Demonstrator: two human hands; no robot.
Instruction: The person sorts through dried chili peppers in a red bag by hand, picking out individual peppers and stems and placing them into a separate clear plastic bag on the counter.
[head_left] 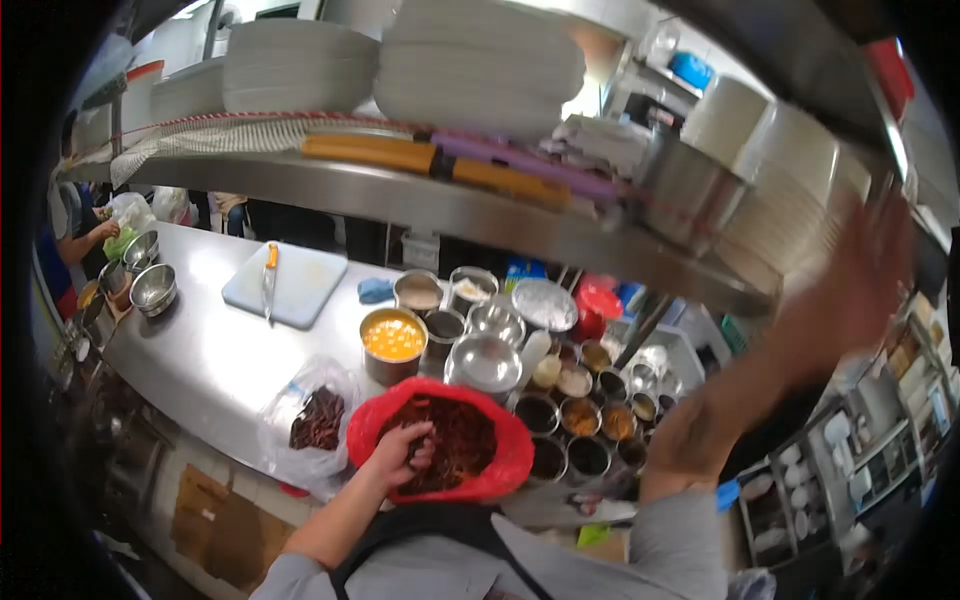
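Note:
Over a red plastic bag (pixel 510 455) full of dark reddish-brown pieces, my left hand (pixel 402 455) has its fingers curled closed at the left part of the opening. Whatever it may hold is too small to make out. My right hand (pixel 868 265) is raised high at the right, near stacked pale containers (pixel 790 150), and is blurred by motion. To the left of the red bag lies a clear plastic bag (pixel 318 418) with similar dark pieces. A pot of yellow liquid (pixel 393 338) stands just behind the red bag.
A knife (pixel 269 282) lies on a white cutting board (pixel 300 290). Metal bowls (pixel 484 364) and several small containers (pixel 588 455) stand behind and right of the red bag. A steel shelf (pixel 400 190) crosses above the counter. Another person's hand (pixel 104 230) shows at far left.

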